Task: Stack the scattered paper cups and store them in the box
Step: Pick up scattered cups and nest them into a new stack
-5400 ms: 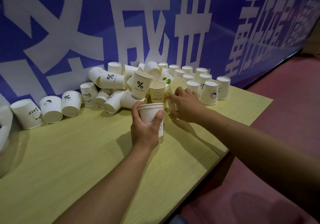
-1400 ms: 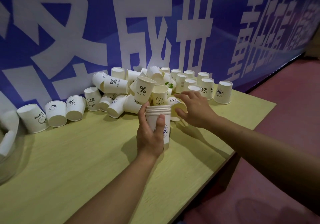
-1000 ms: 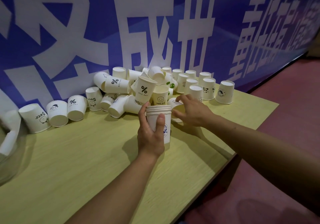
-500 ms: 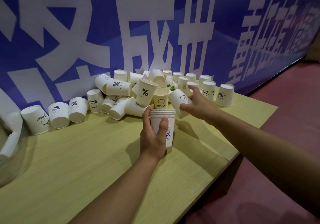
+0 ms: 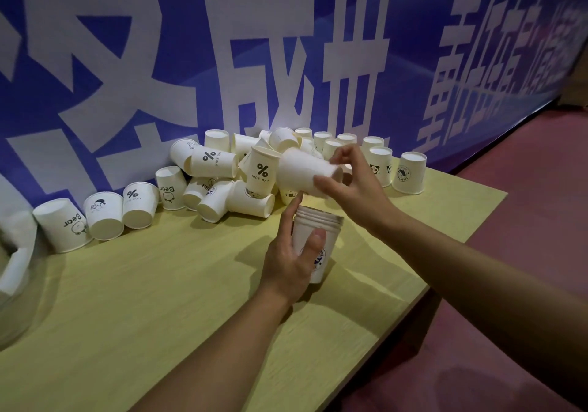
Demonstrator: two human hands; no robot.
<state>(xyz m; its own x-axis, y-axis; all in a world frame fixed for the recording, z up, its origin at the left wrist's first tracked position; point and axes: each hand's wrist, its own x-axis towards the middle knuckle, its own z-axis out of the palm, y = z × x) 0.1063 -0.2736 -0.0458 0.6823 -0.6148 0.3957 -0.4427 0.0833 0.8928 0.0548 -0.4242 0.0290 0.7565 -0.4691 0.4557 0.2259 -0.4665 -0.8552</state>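
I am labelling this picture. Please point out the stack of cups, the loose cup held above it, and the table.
stack of cups (image 5: 321, 220), head view, nested rims.
loose cup (image 5: 302, 169), head view, side wall.
table (image 5: 159, 284), head view, bare top.

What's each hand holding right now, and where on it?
The left hand holds the cup stack around its side wall, below the rims. The right hand holds a single cup, tipped sideways, by its narrow base end.

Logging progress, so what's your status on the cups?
Left hand grips stack upright on table. Right hand holds one cup tilted above it. Loose pile behind; nothing blocking.
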